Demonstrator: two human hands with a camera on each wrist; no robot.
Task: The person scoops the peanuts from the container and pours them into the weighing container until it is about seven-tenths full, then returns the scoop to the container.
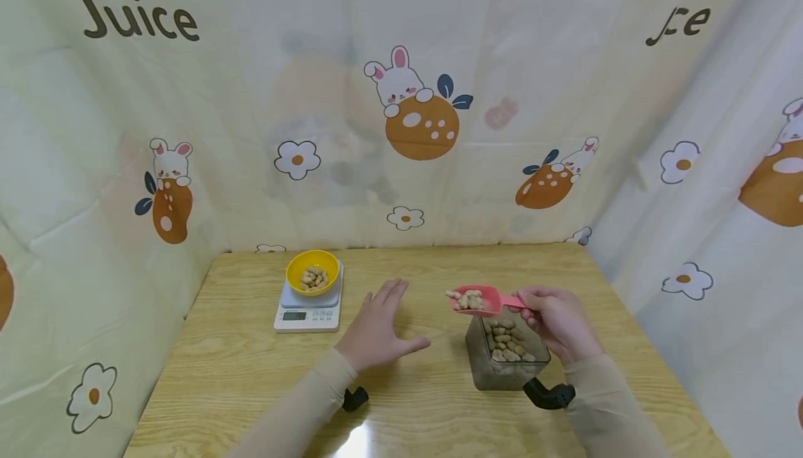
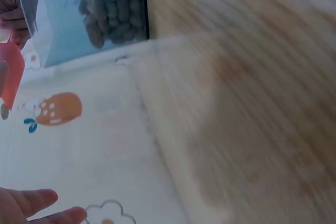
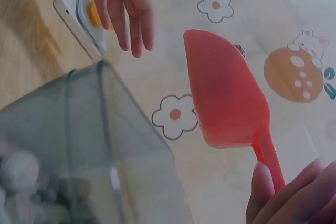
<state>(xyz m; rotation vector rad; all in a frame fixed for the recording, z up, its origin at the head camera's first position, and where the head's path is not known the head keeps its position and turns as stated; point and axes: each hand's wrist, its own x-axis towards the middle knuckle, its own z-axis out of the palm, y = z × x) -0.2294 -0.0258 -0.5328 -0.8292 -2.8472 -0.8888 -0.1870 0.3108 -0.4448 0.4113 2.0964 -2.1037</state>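
Note:
My right hand (image 1: 555, 318) grips the handle of a pink-red scoop (image 1: 492, 298), fingers and thumb curled round it. Several peanuts in their shells (image 1: 469, 300) lie in the scoop. Below it stands a clear, dark-tinted square container (image 1: 502, 374) with more peanuts (image 1: 507, 339) inside. In the right wrist view the scoop (image 3: 223, 93) shows its underside, beside the container's wall (image 3: 142, 145). My left hand (image 1: 379, 329) is held over the table with fingers extended and thumb spread, holding nothing. It is between the container and a white kitchen scale (image 1: 307, 317).
On the scale sits a yellow bowl (image 1: 314, 256) with several peanuts in it; the display's digits are too small to read. The wooden table (image 1: 414, 416) ends at a printed curtain (image 1: 339, 200) behind and along the sides. Black wrist mounts (image 1: 548, 394) hang under the wrists.

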